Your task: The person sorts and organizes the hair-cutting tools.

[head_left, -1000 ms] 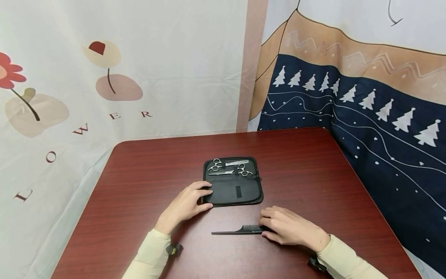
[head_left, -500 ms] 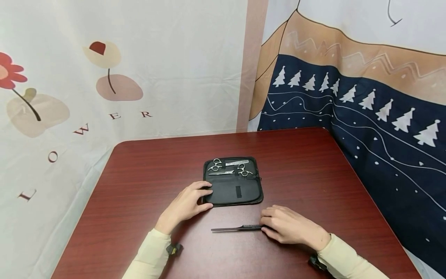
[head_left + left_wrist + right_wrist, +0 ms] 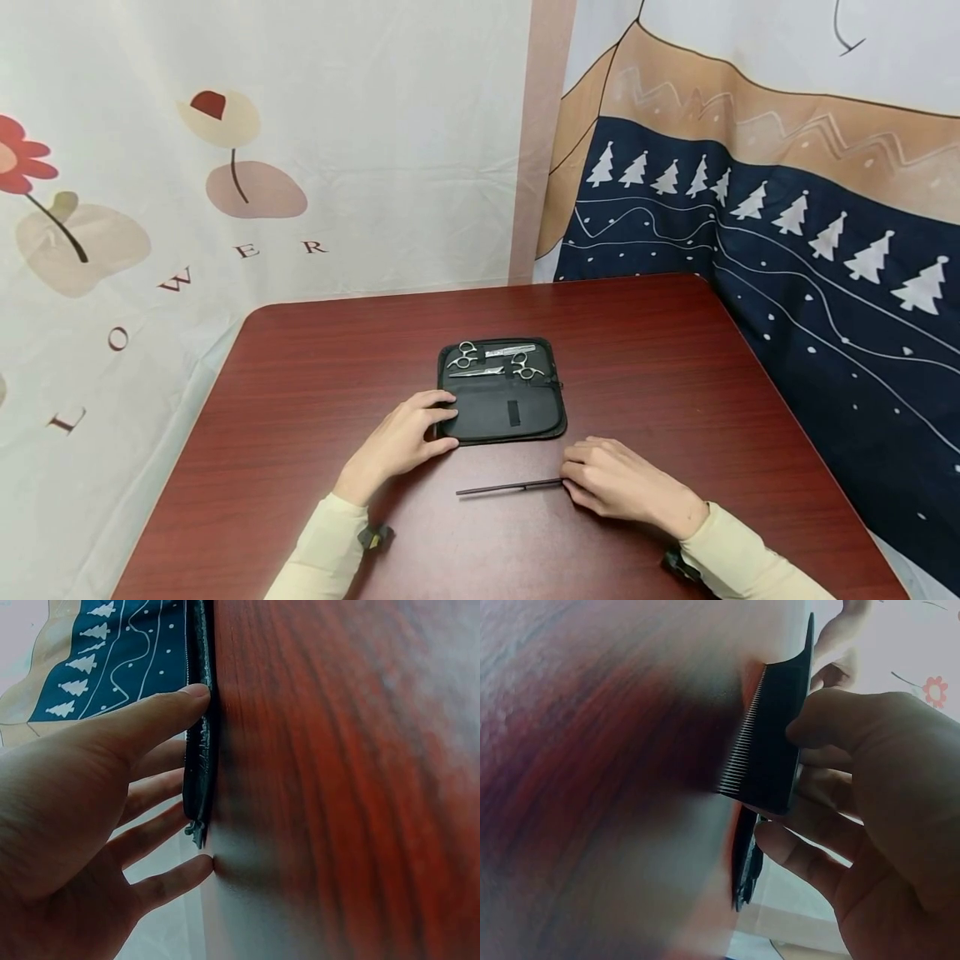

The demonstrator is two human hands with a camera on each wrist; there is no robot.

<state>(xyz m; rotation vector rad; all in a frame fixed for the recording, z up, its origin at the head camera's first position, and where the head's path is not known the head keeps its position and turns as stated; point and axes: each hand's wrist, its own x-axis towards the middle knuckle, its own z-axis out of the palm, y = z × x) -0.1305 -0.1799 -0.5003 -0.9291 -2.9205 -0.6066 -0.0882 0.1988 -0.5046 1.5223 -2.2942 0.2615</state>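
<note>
My right hand pinches a black rat-tail comb between thumb and fingers. Seen from the right wrist, the comb's toothed part stands on edge, with its fine teeth toward the table. Its thin tail points left, past the front of an unfolded black zip case. My left hand rests at the left edge of that case, fingers spread and thumb on its near corner. Thinning shears and a pair of hair scissors lie in the case's far half, under straps.
The case lies on a reddish-brown wooden table. Behind the table hangs a pale cloth with flower prints, and a dark blue cloth with white trees hangs along the right side. A small strap shows in the case's near half.
My right hand has turned the comb from lying flat to standing on edge and shifted it slightly away from me. The left hand and the case have stayed put.
</note>
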